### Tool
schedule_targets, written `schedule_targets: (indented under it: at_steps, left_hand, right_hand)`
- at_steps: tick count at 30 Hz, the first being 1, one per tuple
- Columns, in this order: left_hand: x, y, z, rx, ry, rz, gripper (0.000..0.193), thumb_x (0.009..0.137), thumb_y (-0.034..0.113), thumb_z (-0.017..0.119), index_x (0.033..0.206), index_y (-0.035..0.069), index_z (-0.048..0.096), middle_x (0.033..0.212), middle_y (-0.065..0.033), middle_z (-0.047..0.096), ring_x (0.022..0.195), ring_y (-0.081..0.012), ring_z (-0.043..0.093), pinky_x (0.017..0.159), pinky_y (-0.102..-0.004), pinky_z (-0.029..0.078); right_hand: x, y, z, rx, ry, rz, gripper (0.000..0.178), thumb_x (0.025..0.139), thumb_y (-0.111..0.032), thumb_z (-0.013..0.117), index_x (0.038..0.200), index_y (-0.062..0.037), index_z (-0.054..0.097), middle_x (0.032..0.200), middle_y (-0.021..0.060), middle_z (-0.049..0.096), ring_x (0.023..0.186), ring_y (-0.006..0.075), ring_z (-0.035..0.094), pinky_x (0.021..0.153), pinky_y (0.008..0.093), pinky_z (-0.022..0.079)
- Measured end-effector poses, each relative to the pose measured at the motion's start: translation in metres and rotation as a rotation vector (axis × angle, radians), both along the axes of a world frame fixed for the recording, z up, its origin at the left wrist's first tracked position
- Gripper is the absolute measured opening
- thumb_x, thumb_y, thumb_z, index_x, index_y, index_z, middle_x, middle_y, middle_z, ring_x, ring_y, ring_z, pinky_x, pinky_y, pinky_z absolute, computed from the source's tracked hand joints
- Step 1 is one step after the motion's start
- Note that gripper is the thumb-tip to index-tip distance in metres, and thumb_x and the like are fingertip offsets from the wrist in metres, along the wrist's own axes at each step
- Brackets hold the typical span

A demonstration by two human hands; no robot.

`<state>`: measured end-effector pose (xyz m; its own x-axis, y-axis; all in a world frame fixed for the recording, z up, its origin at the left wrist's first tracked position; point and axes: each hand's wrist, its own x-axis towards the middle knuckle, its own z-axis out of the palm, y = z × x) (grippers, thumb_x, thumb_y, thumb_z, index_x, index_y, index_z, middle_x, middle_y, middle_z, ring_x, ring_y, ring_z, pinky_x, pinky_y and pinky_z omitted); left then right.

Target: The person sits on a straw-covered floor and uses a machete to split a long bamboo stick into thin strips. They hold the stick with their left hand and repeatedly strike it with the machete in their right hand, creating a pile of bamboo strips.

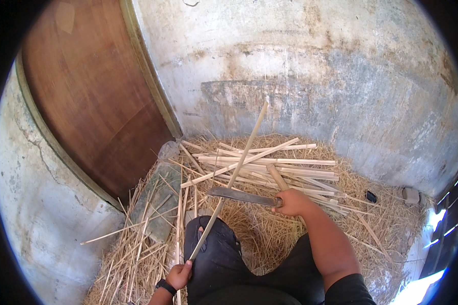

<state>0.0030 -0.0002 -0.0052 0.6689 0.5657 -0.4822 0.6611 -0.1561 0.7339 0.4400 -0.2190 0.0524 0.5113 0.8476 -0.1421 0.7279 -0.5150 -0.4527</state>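
The left hand (pixel 179 276) was clamped around the lower end of a bamboo strip (pixel 235 174) slanting over the left knee (pixel 213 241). The right hand (pixel 291 203) gripped a machete (pixel 247 196), its blade crossing the strip near pale slats (pixel 303 162) piled on straw (pixel 259 221).

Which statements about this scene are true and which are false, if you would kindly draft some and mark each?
1. The left hand holds a long thin stick. True.
2. The right hand holds a dark-bladed knife. True.
3. The wood strips all stand upright against the wall. False: pale strips lie on straw.
4. A wristband is on the right wrist. False: a black wristband is on the left.
5. A small black object lies to the right of the strips. True.
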Motion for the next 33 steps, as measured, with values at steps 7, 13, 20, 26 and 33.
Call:
schedule_targets:
  at_steps: [7,13,20,26,33]
  left_hand:
    - [0.000,-0.001,0.000,0.010,-0.023,-0.005,0.069,0.101,0.054,0.038,0.058,0.003,0.055,0.055,-0.0053,0.053,0.053,-0.0173,0.050,0.058,-0.0338,0.043]
    - [0.003,-0.004,0.006,0.029,-0.019,0.000,0.070,0.100,0.055,0.037,0.057,0.003,0.054,0.054,-0.0047,0.051,0.053,-0.0169,0.048,0.058,-0.0340,0.043]
    - [0.004,-0.004,0.008,0.058,-0.003,-0.025,0.070,0.100,0.056,0.036,0.057,0.003,0.054,0.054,-0.0051,0.052,0.053,-0.0175,0.049,0.058,-0.0341,0.042]
    - [0.000,-0.001,-0.003,0.028,-0.028,-0.002,0.070,0.100,0.055,0.037,0.057,0.003,0.054,0.054,-0.0050,0.052,0.053,-0.0173,0.049,0.058,-0.0336,0.042]
    - [0.000,-0.001,-0.002,0.027,-0.037,0.005,0.070,0.100,0.055,0.037,0.057,0.003,0.055,0.054,-0.0047,0.052,0.053,-0.0169,0.049,0.057,-0.0337,0.042]
  right_hand:
    - [0.000,0.000,0.008,-0.044,0.013,0.003,0.040,0.078,-0.041,0.071,0.103,-0.0105,0.068,0.087,0.0144,0.069,0.088,0.0343,0.066,0.078,0.0452,0.052]
    - [-0.008,0.001,0.010,-0.039,-0.018,0.057,0.041,0.078,-0.042,0.072,0.105,-0.0107,0.069,0.089,0.0156,0.069,0.089,0.0350,0.066,0.078,0.0459,0.052]
    - [0.002,-0.003,0.007,-0.015,0.007,-0.023,0.041,0.078,-0.042,0.073,0.104,-0.0103,0.069,0.091,0.0160,0.069,0.090,0.0349,0.066,0.079,0.0454,0.052]
    - [0.003,-0.002,0.003,-0.053,0.032,-0.019,0.043,0.078,-0.043,0.073,0.102,-0.0088,0.068,0.092,0.0172,0.069,0.091,0.0358,0.066,0.079,0.0453,0.052]
    - [0.000,0.002,0.003,0.014,0.035,0.027,0.045,0.077,-0.043,0.074,0.101,-0.0061,0.068,0.093,0.0177,0.069,0.091,0.0362,0.066,0.080,0.0456,0.051]
